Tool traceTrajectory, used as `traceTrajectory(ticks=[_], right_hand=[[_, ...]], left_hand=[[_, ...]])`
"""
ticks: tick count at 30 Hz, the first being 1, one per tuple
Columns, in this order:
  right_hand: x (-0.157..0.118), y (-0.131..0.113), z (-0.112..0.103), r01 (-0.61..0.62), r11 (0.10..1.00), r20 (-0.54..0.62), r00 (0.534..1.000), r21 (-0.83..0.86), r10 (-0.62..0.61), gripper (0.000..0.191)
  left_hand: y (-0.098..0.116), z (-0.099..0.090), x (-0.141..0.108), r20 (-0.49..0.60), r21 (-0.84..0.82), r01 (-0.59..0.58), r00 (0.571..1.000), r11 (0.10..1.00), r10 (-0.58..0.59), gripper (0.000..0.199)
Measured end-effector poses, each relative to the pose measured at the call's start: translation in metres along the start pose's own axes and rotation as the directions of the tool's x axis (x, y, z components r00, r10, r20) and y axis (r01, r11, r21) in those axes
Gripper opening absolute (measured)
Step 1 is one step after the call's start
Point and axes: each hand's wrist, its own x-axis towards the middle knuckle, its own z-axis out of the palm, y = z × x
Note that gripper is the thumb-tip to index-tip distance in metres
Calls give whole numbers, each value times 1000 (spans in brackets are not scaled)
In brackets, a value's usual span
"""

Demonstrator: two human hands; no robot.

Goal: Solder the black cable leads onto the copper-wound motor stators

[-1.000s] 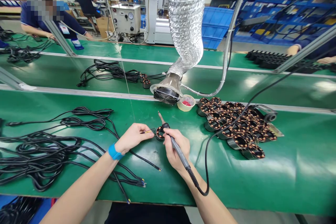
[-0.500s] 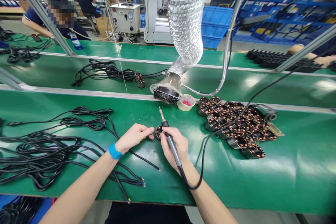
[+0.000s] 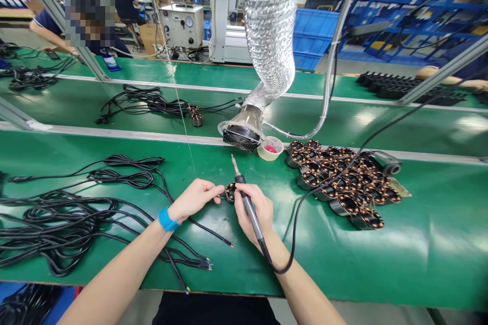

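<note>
Between my hands a small motor stator [image 3: 230,192], a dark ring with copper windings, rests on the green bench. My left hand [image 3: 196,198], with a blue wristband, pinches thumb and forefinger together at the stator's left side; whatever is between the tips is too small to make out. In my right hand [image 3: 256,210] is a soldering iron [image 3: 249,208], held like a pen, its tip pointing up and away past the stator. The right fingertips are at the stator's right edge and partly cover it. A thin strand [image 3: 190,155] hangs down behind the left hand.
Several stators [image 3: 345,203] stand grouped at the right, under the iron's cord [image 3: 295,223]. Black cables [image 3: 57,223] lie coiled at the left. A fume extractor hood [image 3: 242,134] hangs ahead, beside a cup [image 3: 271,150] with red contents. Co-workers sit across the bench.
My hands, the stator and the iron hold almost the same place. On the far strip, the cable bundle with its stators has shifted slightly left. A co-worker's head at the left moved a little.
</note>
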Motion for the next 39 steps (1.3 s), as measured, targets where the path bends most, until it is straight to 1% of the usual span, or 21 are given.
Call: traceTrajectory(ticks=[3,6,8,10,16,20,24,30,39], right_hand=[[0,0,1,-8,1000,-2,1000,-6,8,22],[-2,1,2,-13,1000,21,1000,-5,13,24],[-4,2,2,-27,1000,50,998,0,27,28],[-5,3,3,-43,999,72,996,2,43,30],[-8,3,6,-37,999,148,988,30,32,36],[-11,5,8,-48,998,207,977,38,39,39],[-12,8,9,-41,999,210,977,33,33,41],[-13,8,10,-53,995,230,973,81,33,43],[-14,9,13,-98,987,230,971,124,68,42]], left_hand=[[0,-4,0,24,-36,49,999,998,-49,62],[1,-8,0,92,-53,41,995,998,-36,55],[1,-10,-1,113,-46,26,993,999,-21,50],[0,-9,0,114,-62,19,993,998,-12,49],[-2,-1,-1,82,-152,33,996,988,-20,58],[0,0,-3,101,-176,43,995,984,-25,58],[2,0,-2,113,-193,61,993,979,-40,57],[1,0,0,120,-228,70,992,971,-43,55],[0,1,-2,116,-215,60,993,975,-36,53]])
